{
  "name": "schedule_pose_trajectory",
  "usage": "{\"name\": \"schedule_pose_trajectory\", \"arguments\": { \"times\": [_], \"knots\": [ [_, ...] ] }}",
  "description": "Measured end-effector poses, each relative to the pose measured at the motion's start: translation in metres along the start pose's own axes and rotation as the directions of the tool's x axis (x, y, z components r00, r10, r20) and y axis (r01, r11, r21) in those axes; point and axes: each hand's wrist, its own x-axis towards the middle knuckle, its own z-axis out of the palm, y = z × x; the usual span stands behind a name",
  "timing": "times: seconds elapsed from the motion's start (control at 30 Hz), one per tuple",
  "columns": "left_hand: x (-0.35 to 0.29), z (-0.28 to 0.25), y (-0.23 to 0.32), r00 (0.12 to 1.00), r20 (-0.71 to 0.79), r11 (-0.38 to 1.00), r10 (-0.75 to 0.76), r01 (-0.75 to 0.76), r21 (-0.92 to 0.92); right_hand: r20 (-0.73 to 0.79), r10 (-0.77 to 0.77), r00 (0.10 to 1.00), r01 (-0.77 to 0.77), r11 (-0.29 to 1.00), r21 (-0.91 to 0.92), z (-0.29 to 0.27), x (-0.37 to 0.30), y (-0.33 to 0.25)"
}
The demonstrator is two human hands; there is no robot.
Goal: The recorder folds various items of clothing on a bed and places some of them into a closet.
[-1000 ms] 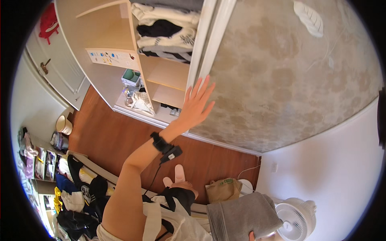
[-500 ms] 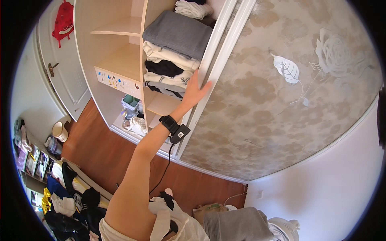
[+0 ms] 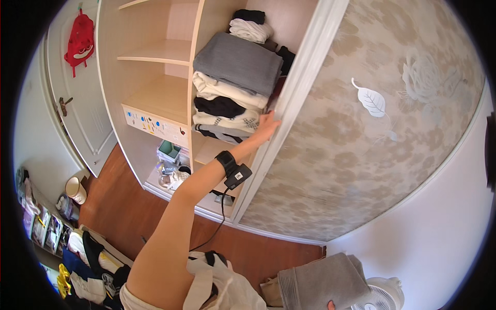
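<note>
Sliding door (image 3: 372, 129) pushed further right than before; left hand (image 3: 266, 126) fingers curled on its edge beside folded clothes (image 3: 232, 77); right hand (image 3: 330, 306) grasping grey towel (image 3: 320, 281), near right.

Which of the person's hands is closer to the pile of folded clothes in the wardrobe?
Left. The left hand grips the sliding door's edge right beside the pile of folded clothes; the right hand, far below, holds a folded grey towel.
</note>
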Motion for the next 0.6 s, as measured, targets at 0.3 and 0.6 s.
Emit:
{"name": "schedule_pose_trajectory", "arguments": {
  "times": [0.3,0.6],
  "knots": [
    [-0.023,-0.045,-0.035,0.834,0.306,0.872,0.458,-0.489,0.028,0.354,-0.283,0.892,0.281,0.958,0.057,0.204,-0.051,-0.054],
    [-0.047,-0.215,0.01,0.831,0.12,0.532,0.543,-0.451,0.716,0.599,-0.493,0.63,0.539,0.834,0.119,0.427,-0.111,-0.155]
  ]
}}
